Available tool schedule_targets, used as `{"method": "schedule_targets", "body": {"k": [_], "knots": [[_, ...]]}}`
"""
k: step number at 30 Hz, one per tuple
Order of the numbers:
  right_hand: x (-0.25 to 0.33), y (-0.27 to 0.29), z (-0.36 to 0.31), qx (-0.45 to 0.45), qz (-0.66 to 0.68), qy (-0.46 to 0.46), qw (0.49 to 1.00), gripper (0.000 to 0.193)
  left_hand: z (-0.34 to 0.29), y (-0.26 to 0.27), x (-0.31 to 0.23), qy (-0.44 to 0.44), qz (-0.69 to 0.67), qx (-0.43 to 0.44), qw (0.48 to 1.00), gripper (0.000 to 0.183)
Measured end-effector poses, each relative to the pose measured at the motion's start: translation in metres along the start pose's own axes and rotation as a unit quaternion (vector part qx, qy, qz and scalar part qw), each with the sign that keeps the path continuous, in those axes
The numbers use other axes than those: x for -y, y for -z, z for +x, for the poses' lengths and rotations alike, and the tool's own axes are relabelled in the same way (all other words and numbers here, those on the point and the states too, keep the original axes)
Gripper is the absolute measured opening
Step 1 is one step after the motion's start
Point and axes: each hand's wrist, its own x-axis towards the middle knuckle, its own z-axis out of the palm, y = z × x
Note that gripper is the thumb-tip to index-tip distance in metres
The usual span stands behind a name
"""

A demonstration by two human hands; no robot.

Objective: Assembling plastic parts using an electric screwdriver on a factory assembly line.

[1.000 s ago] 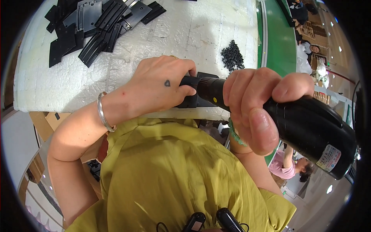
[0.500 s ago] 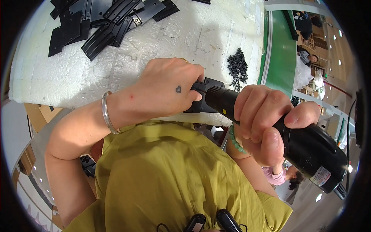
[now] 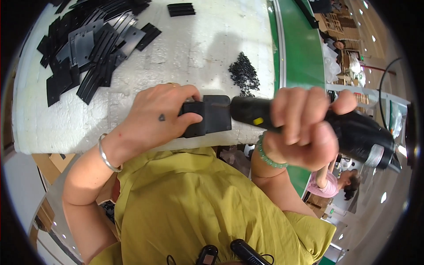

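Observation:
My left hand (image 3: 154, 112) is closed on a flat black plastic part (image 3: 217, 114) near the table's front edge, thumb and fingers gripping its left end. The part seems made of two overlapping pieces. My right hand (image 3: 302, 126), somewhat blurred, is wrapped round a black electric screwdriver (image 3: 252, 110) with a yellow mark on its barrel. The screwdriver lies nearly level, its nose at the right edge of the part. Whether its bit touches the part, I cannot tell. Just beyond the nose lies a heap of small black screws (image 3: 244, 75).
A jumbled pile of black plates and ribbed strips (image 3: 81, 53) covers the far left of the white-wrapped table (image 3: 198, 57). One ribbed piece (image 3: 181, 9) lies apart at the back. Right of the table runs a green surface (image 3: 300, 53). A person in pink (image 3: 324, 183) is off to the right.
The whole view has shifted, with the table contents lower and further left. The screwdriver's nose has moved from over the part to its right edge. More of the part shows beside my left hand.

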Motion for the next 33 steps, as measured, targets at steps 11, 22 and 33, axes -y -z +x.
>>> {"method": "schedule_targets", "body": {"k": [11, 22, 33], "knots": [[-0.031, 0.065, 0.015, -0.316, -0.089, 0.075, 0.941, 0.027, 0.021, 0.012, -0.015, -0.089, 0.044, -0.085, 0.991, 0.037], [-0.052, 0.072, 0.022, -0.300, -0.109, 0.041, 0.947, 0.027, 0.035, 0.012, -0.018, -0.078, 0.031, -0.048, 0.995, 0.029], [-0.010, 0.059, 0.013, -0.271, -0.119, 0.069, 0.953, 0.032, 0.121, -0.015, -0.015, -0.295, 0.122, -0.087, 0.944, 0.015]]}}
